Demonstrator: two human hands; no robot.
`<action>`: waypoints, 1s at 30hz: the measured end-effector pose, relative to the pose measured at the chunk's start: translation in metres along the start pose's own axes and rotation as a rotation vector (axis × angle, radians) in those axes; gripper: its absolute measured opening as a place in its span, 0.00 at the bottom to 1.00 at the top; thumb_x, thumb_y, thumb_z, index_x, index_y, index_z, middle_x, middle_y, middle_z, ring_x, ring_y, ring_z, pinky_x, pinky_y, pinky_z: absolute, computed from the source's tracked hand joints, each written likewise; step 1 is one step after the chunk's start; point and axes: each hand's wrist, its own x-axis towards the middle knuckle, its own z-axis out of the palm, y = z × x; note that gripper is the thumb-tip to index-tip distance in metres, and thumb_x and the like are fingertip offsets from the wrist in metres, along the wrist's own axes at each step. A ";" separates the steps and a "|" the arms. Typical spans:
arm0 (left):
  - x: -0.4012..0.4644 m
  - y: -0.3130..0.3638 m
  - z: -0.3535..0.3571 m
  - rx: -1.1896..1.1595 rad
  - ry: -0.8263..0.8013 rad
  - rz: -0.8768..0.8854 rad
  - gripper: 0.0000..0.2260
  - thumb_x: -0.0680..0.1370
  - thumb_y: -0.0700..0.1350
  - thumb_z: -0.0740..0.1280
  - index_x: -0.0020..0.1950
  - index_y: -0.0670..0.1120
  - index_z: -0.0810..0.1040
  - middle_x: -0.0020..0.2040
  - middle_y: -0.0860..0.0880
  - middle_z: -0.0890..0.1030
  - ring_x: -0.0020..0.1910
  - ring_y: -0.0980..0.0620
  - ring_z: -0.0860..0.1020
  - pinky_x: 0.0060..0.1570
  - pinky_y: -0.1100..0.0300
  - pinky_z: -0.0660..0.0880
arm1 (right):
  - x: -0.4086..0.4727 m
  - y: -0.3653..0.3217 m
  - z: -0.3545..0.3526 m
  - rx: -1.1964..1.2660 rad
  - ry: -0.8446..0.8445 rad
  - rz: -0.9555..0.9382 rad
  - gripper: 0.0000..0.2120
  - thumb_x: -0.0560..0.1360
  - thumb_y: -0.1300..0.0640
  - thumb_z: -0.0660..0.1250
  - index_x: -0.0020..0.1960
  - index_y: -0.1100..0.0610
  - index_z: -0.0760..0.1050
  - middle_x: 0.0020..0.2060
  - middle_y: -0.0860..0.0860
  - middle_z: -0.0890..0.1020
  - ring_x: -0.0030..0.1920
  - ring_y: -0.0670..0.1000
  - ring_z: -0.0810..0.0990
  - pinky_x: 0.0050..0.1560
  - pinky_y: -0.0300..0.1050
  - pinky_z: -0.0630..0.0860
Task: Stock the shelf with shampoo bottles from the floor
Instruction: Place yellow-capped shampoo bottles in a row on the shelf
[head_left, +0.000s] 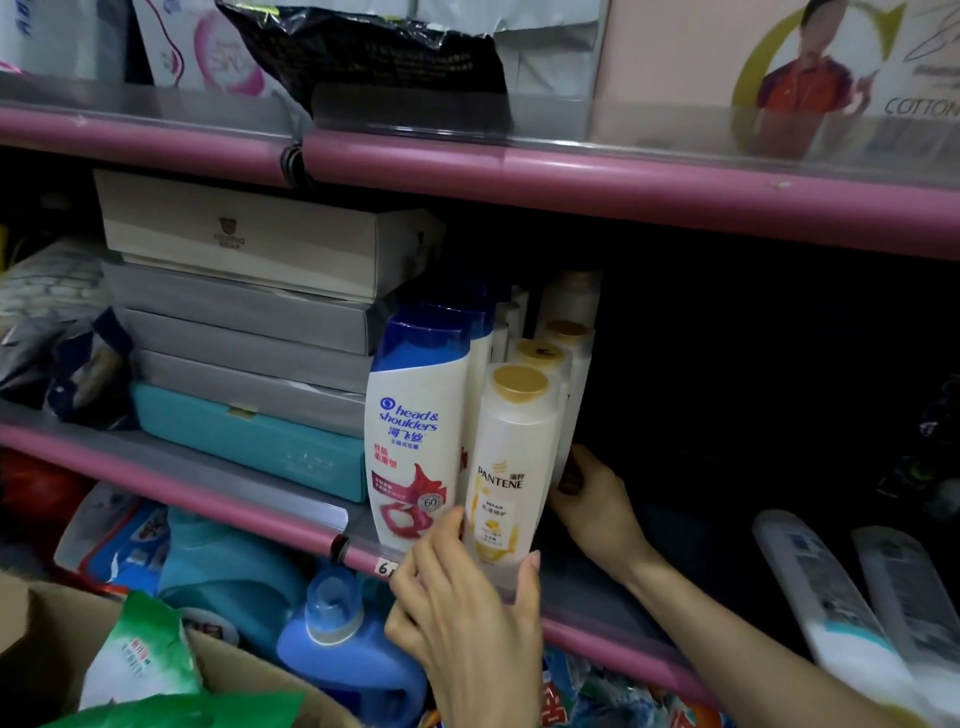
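- At the far left of the middle shelf (218, 467) a stack of flat boxes (244, 291) sits on a teal case (249, 441); these fill that end, so the shampoo likely has to go in to their right.
- Just right of the stack stands a blue-capped shampoo bottle (415, 431), upright at the shelf's front edge with its label facing out, and more of its kind line up behind it.
- The left hand (462, 618) curls around the base of the front gold-capped bottle (506, 467), fingers on its left side and thumb on its right, seemingly to square it against its blue-capped neighbour.
- Behind that bottle a row of gold-capped ones (550, 348) runs back into the dark; how many stand there is hard to make out.
- The right hand (592, 493) reaches in along the right side of the row, fingers bent against the bottles, probably steadying them; whether it grips one or only presses I cannot tell.
- Right of the hands the shelf is black shadow, and its contents are hidden.
- At the near right, two pale bottles (852, 623) lie tilted, cut off by the frame edge, likely stock still waiting.
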 end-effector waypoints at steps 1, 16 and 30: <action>0.000 0.001 0.001 -0.005 0.007 0.002 0.35 0.55 0.48 0.82 0.59 0.44 0.76 0.55 0.45 0.79 0.55 0.39 0.72 0.50 0.41 0.67 | -0.001 -0.001 0.001 0.006 -0.010 -0.002 0.14 0.71 0.60 0.73 0.55 0.50 0.77 0.48 0.45 0.84 0.51 0.42 0.82 0.54 0.43 0.79; 0.003 0.002 -0.001 0.065 0.017 0.060 0.36 0.49 0.47 0.84 0.55 0.43 0.78 0.49 0.44 0.81 0.48 0.38 0.77 0.44 0.41 0.71 | -0.005 -0.008 0.003 -0.028 -0.043 -0.002 0.15 0.72 0.61 0.72 0.55 0.46 0.76 0.49 0.42 0.83 0.52 0.37 0.80 0.48 0.27 0.74; -0.005 -0.005 -0.006 -0.068 0.015 -0.029 0.32 0.62 0.48 0.80 0.63 0.44 0.74 0.58 0.43 0.76 0.58 0.40 0.73 0.54 0.44 0.65 | -0.012 -0.023 -0.002 -0.176 -0.073 0.069 0.19 0.73 0.59 0.70 0.63 0.51 0.75 0.55 0.47 0.82 0.57 0.44 0.79 0.58 0.38 0.75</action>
